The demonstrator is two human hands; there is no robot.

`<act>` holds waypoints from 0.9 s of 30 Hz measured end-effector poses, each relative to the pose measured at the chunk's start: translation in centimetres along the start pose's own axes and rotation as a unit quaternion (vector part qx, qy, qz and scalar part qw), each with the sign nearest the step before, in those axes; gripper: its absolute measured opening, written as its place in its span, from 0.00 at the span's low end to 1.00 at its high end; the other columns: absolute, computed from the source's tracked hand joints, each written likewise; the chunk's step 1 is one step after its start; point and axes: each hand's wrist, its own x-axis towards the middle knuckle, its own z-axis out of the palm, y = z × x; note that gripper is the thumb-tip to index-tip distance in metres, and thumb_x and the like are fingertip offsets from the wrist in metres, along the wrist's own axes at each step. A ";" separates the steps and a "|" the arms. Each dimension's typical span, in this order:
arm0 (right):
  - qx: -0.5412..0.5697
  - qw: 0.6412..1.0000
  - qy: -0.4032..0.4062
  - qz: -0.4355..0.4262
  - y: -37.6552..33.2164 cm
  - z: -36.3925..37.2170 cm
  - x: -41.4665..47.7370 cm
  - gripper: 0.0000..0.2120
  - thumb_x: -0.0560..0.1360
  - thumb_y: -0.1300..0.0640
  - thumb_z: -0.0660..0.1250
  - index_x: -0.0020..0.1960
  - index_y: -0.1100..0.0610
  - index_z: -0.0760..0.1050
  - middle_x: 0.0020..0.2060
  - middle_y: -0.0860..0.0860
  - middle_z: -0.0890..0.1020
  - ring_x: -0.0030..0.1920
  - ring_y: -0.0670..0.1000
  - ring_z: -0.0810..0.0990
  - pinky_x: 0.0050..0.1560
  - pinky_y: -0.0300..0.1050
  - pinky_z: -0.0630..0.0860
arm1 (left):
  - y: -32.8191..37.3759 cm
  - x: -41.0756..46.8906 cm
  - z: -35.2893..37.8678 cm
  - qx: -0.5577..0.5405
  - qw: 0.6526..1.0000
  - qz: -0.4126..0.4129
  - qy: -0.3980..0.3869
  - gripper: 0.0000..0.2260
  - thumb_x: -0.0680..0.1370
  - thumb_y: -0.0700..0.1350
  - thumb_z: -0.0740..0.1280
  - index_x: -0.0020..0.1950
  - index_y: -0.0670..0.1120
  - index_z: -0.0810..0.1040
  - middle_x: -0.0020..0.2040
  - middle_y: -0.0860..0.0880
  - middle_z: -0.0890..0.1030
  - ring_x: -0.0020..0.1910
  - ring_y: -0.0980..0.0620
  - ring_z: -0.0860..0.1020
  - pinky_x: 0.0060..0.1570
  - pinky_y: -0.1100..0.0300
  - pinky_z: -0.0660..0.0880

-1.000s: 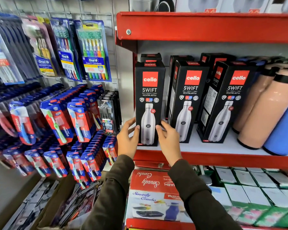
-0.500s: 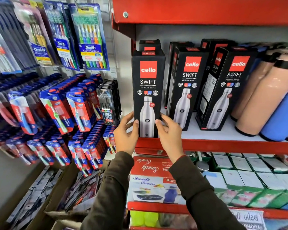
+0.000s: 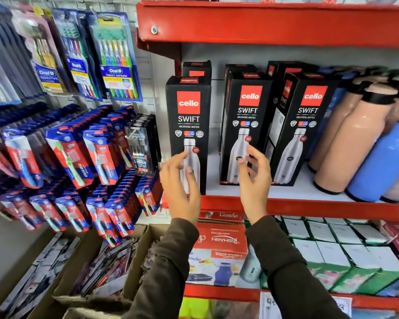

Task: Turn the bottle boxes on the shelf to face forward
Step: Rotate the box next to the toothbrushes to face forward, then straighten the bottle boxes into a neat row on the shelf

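A red shelf [image 3: 309, 204] is seen carrying three front-row black bottle boxes. The left box [image 3: 189, 125] is stood upright at the shelf's left end with its printed front turned forward. The middle box [image 3: 247, 125] is set to its right, also front-on, and the right box [image 3: 303, 127] is angled so that a side panel is shown as well. Tan and blue bottles [image 3: 359, 143] are leaned further right of the boxes. Both hands are held open, nothing gripped: the left hand [image 3: 181, 187] is raised in front of the left box's lower part, the right hand [image 3: 255, 180] before the middle box.
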 end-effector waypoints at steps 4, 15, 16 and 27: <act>-0.023 1.000 0.000 0.016 0.7 -1.2 2.0 0.19 0.80 0.58 0.64 0.71 0.53 0.70 0.67 0.49 0.71 0.68 0.46 0.73 0.70 0.49 0.72 | 2.5 -0.4 3.8 -0.037 0.987 0.059 -0.143 0.16 0.82 0.36 0.58 0.69 0.43 0.72 0.67 0.47 0.74 0.69 0.51 0.71 0.71 0.53 0.67; -0.098 0.986 -0.096 0.096 2.8 -1.7 5.3 0.24 0.81 0.56 0.62 0.75 0.57 0.63 0.73 0.56 0.70 0.73 0.54 0.69 0.74 0.53 0.67 | 0.8 1.1 12.1 -0.046 0.964 -0.214 -0.151 0.22 0.83 0.37 0.53 0.78 0.40 0.58 0.78 0.42 0.63 0.78 0.49 0.61 0.70 0.70 0.55; -0.099 0.985 -0.103 0.101 2.9 -1.8 5.4 0.23 0.81 0.56 0.62 0.75 0.58 0.64 0.72 0.56 0.72 0.73 0.55 0.70 0.73 0.51 0.67 | 0.6 1.2 12.2 -0.042 0.959 -0.238 -0.148 0.21 0.84 0.38 0.54 0.77 0.40 0.60 0.77 0.41 0.66 0.77 0.46 0.64 0.68 0.69 0.58; -0.085 0.986 -0.102 0.098 2.9 -3.4 3.5 0.22 0.81 0.56 0.63 0.73 0.59 0.68 0.66 0.48 0.75 0.67 0.45 0.72 0.67 0.36 0.68 | 0.1 -0.6 10.2 0.004 0.960 -0.239 -0.142 0.18 0.83 0.45 0.60 0.73 0.47 0.72 0.65 0.43 0.81 0.64 0.48 0.78 0.58 0.69 0.67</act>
